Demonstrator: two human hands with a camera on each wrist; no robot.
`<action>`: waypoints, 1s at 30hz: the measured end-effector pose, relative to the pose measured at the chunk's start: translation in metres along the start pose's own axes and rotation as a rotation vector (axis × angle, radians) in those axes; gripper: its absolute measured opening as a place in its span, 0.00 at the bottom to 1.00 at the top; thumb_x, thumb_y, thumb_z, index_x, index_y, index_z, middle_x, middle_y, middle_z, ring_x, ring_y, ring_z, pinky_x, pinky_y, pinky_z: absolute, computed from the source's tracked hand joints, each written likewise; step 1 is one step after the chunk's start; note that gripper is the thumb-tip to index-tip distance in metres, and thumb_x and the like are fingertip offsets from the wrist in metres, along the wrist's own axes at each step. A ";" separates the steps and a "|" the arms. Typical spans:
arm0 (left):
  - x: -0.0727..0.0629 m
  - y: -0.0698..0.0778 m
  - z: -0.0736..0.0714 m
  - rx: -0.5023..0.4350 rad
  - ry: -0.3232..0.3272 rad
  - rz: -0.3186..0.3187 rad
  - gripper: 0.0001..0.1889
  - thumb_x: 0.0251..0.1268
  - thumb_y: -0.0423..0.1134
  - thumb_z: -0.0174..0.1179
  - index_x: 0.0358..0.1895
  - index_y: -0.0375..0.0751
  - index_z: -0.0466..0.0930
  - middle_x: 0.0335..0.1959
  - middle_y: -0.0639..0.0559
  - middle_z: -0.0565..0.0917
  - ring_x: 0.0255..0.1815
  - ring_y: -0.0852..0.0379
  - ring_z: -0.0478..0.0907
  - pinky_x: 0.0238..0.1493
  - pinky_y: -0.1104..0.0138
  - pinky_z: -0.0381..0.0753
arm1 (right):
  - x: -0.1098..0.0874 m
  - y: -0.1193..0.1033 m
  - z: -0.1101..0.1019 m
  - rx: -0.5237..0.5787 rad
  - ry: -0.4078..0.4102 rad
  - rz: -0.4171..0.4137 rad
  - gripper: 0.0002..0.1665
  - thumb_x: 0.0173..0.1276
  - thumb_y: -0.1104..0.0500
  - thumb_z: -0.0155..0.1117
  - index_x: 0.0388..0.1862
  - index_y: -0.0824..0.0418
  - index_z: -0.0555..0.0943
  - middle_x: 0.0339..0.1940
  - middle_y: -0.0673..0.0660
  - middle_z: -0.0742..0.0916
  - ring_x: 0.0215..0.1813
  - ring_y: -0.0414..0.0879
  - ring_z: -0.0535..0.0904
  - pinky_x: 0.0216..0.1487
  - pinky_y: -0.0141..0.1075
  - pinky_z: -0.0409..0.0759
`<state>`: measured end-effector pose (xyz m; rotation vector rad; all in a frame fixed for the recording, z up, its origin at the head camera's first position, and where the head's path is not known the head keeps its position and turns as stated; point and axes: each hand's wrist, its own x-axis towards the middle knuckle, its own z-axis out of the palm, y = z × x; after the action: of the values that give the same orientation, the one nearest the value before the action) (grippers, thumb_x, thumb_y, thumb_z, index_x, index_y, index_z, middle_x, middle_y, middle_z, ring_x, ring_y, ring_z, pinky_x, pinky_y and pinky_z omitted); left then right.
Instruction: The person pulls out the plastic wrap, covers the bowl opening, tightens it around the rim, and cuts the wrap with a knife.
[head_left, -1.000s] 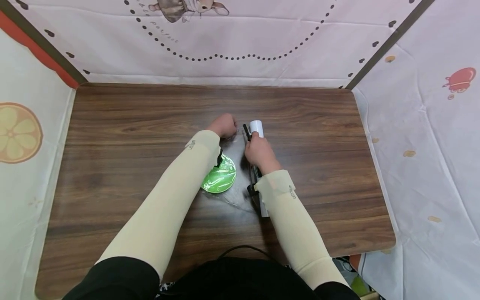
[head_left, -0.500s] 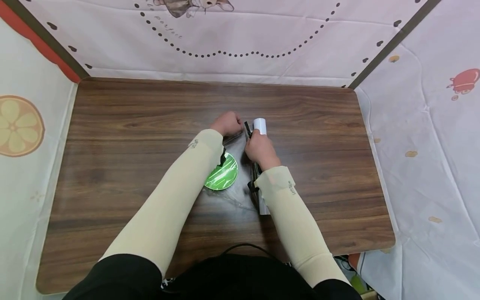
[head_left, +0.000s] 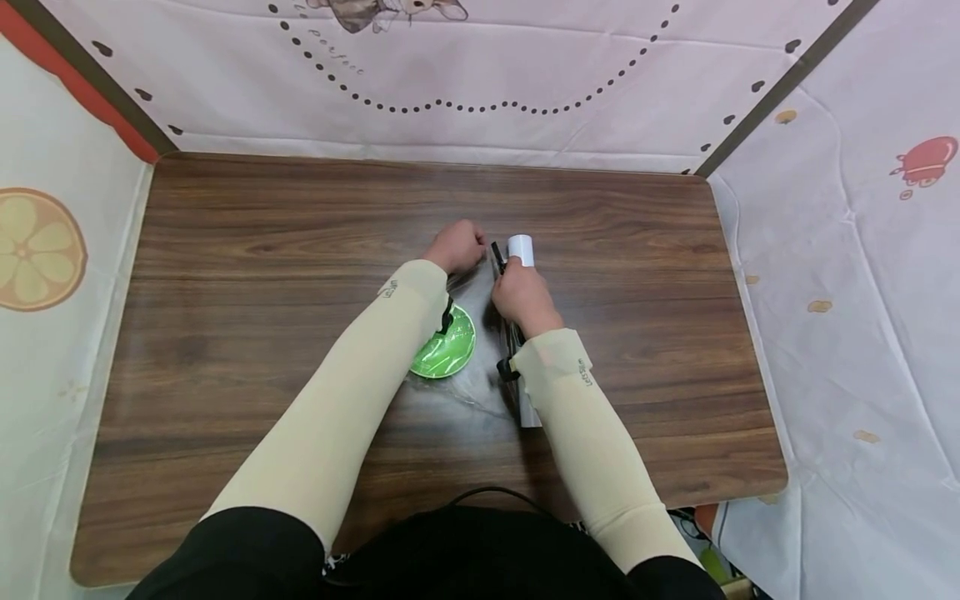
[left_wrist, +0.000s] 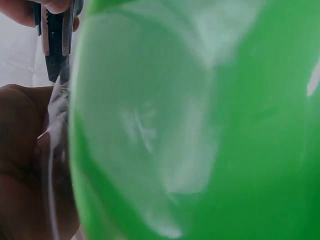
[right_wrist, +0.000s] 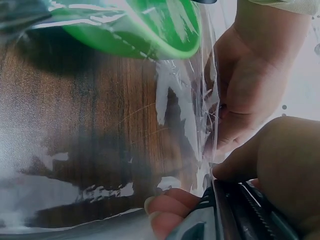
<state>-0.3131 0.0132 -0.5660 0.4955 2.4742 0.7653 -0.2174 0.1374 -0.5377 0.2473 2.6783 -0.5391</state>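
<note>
Your left hand pinches the clear plastic. Your right hand grips the black cutter, fingers curled round it.

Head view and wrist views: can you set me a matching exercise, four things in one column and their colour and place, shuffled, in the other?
Things
1. round dish
2. cylinder
3. slim tool
4. film

Colour and place
A. black, gripped by the right hand
B. transparent, gripped at its edge by the left hand
C. green, partly hidden by the left sleeve in the head view
D. white, one end showing past the right hand

Right pairs: 1-C, 2-D, 3-A, 4-B
</note>
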 end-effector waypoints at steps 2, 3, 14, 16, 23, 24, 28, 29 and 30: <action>-0.001 0.001 -0.001 -0.001 0.003 0.002 0.11 0.72 0.39 0.50 0.40 0.38 0.82 0.40 0.45 0.82 0.41 0.50 0.75 0.50 0.59 0.75 | 0.000 0.000 0.000 -0.002 -0.002 -0.001 0.26 0.72 0.56 0.40 0.64 0.68 0.66 0.53 0.70 0.82 0.49 0.61 0.82 0.47 0.51 0.81; -0.001 0.001 -0.001 -0.002 0.002 0.003 0.11 0.72 0.39 0.51 0.41 0.38 0.81 0.40 0.45 0.82 0.42 0.50 0.75 0.50 0.59 0.75 | 0.000 0.000 0.000 -0.005 -0.003 -0.003 0.26 0.72 0.56 0.40 0.64 0.68 0.66 0.53 0.70 0.82 0.50 0.61 0.82 0.47 0.51 0.81; 0.000 0.000 0.000 -0.003 0.031 0.029 0.11 0.72 0.38 0.48 0.41 0.38 0.81 0.44 0.44 0.83 0.46 0.48 0.76 0.56 0.57 0.74 | 0.002 -0.001 0.000 -0.012 -0.005 0.012 0.25 0.71 0.57 0.41 0.62 0.67 0.67 0.55 0.70 0.81 0.51 0.63 0.81 0.47 0.52 0.81; 0.001 -0.001 0.002 -0.025 0.038 0.031 0.11 0.71 0.38 0.48 0.40 0.38 0.80 0.43 0.44 0.82 0.45 0.48 0.76 0.55 0.58 0.75 | 0.003 -0.001 0.000 -0.006 -0.011 0.018 0.25 0.71 0.57 0.41 0.62 0.67 0.68 0.55 0.70 0.81 0.50 0.62 0.81 0.46 0.51 0.81; 0.002 -0.002 0.003 -0.068 0.042 0.024 0.10 0.71 0.37 0.49 0.37 0.37 0.79 0.41 0.44 0.81 0.44 0.48 0.75 0.53 0.59 0.74 | 0.005 -0.002 -0.003 -0.020 -0.053 0.041 0.20 0.69 0.57 0.44 0.55 0.66 0.71 0.53 0.68 0.81 0.47 0.60 0.80 0.45 0.49 0.81; 0.002 -0.001 0.004 -0.073 0.041 0.023 0.10 0.71 0.37 0.50 0.37 0.37 0.79 0.40 0.44 0.81 0.44 0.48 0.75 0.53 0.59 0.74 | 0.005 -0.002 -0.003 -0.028 -0.056 0.041 0.19 0.68 0.58 0.45 0.54 0.66 0.72 0.53 0.67 0.81 0.47 0.60 0.80 0.46 0.49 0.81; 0.001 -0.002 0.005 -0.086 0.051 0.017 0.09 0.69 0.35 0.50 0.35 0.37 0.78 0.40 0.43 0.81 0.45 0.47 0.76 0.54 0.58 0.74 | 0.005 -0.003 -0.007 -0.050 -0.073 0.035 0.17 0.65 0.59 0.47 0.48 0.65 0.76 0.51 0.66 0.82 0.45 0.59 0.80 0.45 0.50 0.80; 0.002 -0.002 0.005 -0.087 0.053 0.015 0.08 0.69 0.35 0.50 0.35 0.37 0.78 0.40 0.43 0.81 0.45 0.47 0.76 0.54 0.58 0.75 | 0.005 -0.003 -0.007 -0.058 -0.081 0.028 0.16 0.65 0.59 0.48 0.46 0.65 0.77 0.50 0.66 0.83 0.43 0.58 0.80 0.45 0.50 0.80; 0.002 -0.002 0.006 -0.085 0.053 0.011 0.08 0.69 0.35 0.50 0.34 0.37 0.78 0.40 0.43 0.81 0.45 0.47 0.76 0.54 0.58 0.75 | 0.006 -0.003 -0.008 -0.064 -0.090 0.021 0.15 0.64 0.59 0.48 0.44 0.65 0.77 0.49 0.66 0.83 0.42 0.57 0.80 0.44 0.50 0.80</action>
<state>-0.3117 0.0146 -0.5723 0.4638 2.4767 0.8950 -0.2261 0.1381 -0.5323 0.2275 2.5978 -0.4464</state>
